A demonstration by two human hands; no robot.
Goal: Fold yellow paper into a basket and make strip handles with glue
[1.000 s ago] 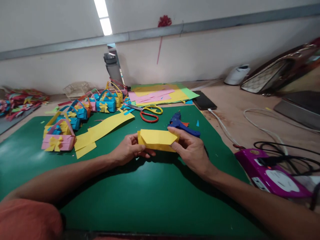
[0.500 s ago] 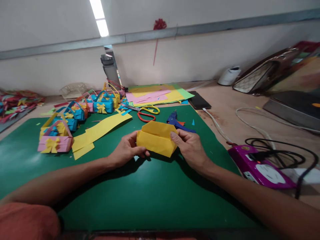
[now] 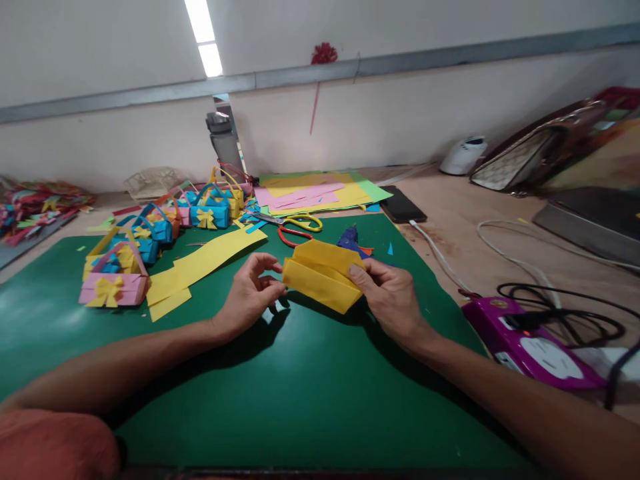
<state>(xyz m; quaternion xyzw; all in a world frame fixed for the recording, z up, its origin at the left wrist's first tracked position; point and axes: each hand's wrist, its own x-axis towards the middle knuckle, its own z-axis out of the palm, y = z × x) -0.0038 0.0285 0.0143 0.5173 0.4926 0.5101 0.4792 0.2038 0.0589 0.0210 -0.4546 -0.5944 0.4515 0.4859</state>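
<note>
My right hand (image 3: pixel 393 293) grips the right end of a folded yellow paper box (image 3: pixel 320 279), its thumb on the near side. The box is held above a green cutting mat (image 3: pixel 300 387), with a lengthwise opening between its folded walls. At the box's left end, my left hand (image 3: pixel 255 287) has its fingers curved and apart, the tips close to the paper. Behind the box lie scissors (image 3: pixel 300 230) with a red and a yellow handle, and a blue glue gun (image 3: pixel 350 237) partly hidden by the box.
Several small paper baskets (image 3: pixel 117 283) with bows stand at the left, beside yellow paper strips (image 3: pixel 210 260). Coloured sheets (image 3: pixel 320 190) lie at the back near a phone (image 3: pixel 403 205). A purple power strip (image 3: pixel 530 343) with cables sits at the right.
My left hand has loosened its hold on the box's left end and drawn slightly away. The box has tilted and shifted a little to the right in my right hand.
</note>
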